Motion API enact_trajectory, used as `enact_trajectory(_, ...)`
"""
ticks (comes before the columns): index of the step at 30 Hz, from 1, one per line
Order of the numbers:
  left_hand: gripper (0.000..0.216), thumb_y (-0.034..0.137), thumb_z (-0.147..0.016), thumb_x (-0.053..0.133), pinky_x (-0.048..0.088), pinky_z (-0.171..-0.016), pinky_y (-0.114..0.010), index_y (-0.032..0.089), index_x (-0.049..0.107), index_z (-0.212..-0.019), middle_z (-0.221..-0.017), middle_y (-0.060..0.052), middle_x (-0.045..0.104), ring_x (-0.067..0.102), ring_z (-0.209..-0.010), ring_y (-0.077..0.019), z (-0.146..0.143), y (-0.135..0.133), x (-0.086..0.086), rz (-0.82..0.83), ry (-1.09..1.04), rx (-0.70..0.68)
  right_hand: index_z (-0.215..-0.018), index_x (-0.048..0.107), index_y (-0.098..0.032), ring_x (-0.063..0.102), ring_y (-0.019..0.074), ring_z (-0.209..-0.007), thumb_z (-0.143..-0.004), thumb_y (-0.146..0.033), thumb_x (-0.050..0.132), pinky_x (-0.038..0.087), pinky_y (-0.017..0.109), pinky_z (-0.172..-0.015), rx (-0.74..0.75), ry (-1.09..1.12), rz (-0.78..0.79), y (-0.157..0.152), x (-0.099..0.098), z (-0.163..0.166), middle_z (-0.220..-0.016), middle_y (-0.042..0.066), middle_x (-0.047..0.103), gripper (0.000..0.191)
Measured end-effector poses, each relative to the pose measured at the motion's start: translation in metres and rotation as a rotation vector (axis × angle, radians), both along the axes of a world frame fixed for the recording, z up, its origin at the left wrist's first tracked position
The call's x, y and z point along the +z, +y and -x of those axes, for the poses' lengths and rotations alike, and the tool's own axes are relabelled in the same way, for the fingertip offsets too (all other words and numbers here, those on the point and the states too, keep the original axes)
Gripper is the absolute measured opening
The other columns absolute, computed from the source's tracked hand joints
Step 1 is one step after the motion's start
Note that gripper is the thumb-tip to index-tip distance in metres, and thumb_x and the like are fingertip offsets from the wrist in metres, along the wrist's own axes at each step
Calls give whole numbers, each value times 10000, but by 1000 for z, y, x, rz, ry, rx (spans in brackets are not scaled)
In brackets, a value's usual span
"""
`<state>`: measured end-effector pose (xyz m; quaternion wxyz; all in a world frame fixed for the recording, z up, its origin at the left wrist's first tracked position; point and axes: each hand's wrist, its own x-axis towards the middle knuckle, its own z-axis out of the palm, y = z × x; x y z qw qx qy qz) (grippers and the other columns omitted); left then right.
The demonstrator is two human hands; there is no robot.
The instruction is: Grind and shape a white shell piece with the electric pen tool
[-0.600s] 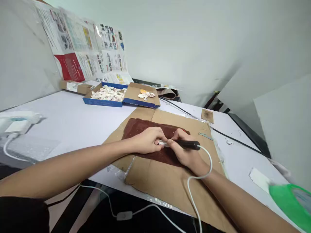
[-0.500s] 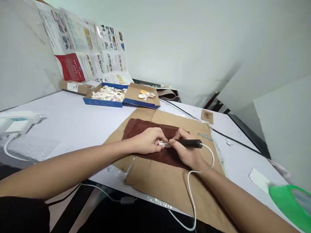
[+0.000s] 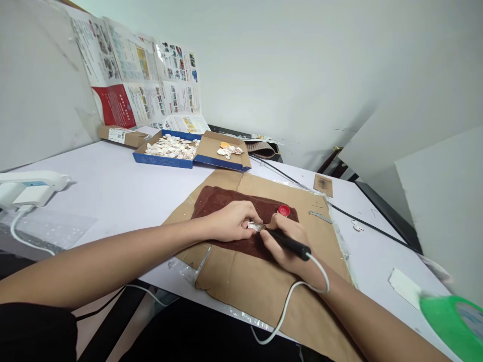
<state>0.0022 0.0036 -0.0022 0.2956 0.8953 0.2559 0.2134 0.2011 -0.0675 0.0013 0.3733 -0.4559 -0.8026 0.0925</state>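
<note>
Pinched between the thumb and fingers of my left hand is a small white shell. My right hand grips a black corded pen tool, its thin tip touching or very close to the shell. A white cord runs from the tool's back end over my right wrist. Both hands rest over a dark red-brown cloth pad, which lies on brown cardboard. Just beyond my right hand sits a small round red cup on the pad.
A blue box full of white shells stands at the back, with several more on its open lid. Tweezers lie on the cardboard's right. A power strip is at left, a green tape roll at right.
The back end of the pen tool has swung down toward me, and my right hand has turned with it. The red cup, hidden before, now shows. The view has shifted slightly.
</note>
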Motion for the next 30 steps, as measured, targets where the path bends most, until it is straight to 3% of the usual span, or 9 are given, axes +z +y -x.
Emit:
enact_trajectory(3, 247, 60, -780, 697, 489, -752, -259, 149, 785, -993, -951, -34, 660, 603, -763, -138, 0, 0, -1, -7, 1, 3, -700, 344, -262, 403, 125, -494, -859, -242, 598, 304, 287, -508, 23, -62, -26, 2, 1, 6, -593, -52, 471, 301)
enact_trajectory(10, 266, 67, -806, 686, 489, -766, -265, 158, 792, -1033, -954, -33, 669, 608, -769, -139, 0, 0, 0, -17, -2, 4, -705, 404, -263, 472, 146, -560, -908, -309, 592, 391, 284, -553, -43, 70, 44, 2, 4, -1, -615, -39, 502, 280)
enact_trajectory(15, 251, 41, -770, 687, 486, -770, -265, 147, 778, -978, -947, -36, 665, 618, -810, -155, -1, -1, 0, -29, 7, 4, -689, 354, -262, 403, 122, -490, -857, -237, 592, 302, 283, -496, 22, -50, -48, 2, 1, 5, -585, -59, 458, 293)
enact_trajectory(21, 253, 56, -802, 678, 488, -770, -261, 156, 786, -1008, -947, -29, 658, 606, -773, -138, 0, 0, -1, -21, -12, 6, -693, 384, -264, 472, 144, -553, -905, -287, 592, 392, 284, -553, -64, 105, 41, 4, 4, -1, -605, -44, 503, 298)
enact_trajectory(26, 274, 49, -780, 689, 486, -759, -254, 148, 784, -1017, -960, -31, 650, 602, -769, -135, 0, -1, 0, -10, 2, -4, -698, 366, -262, 396, 122, -494, -868, -257, 599, 309, 285, -496, 6, -31, -44, 1, -1, 3, -590, -60, 464, 288)
enact_trajectory(30, 228, 61, -798, 676, 490, -772, -259, 150, 779, -981, -948, -30, 642, 601, -772, -137, 1, -1, 0, -5, -4, 10, -683, 363, -264, 440, 141, -542, -883, -296, 606, 369, 291, -542, -71, 80, 61, 6, 4, 4, -596, -45, 500, 317)
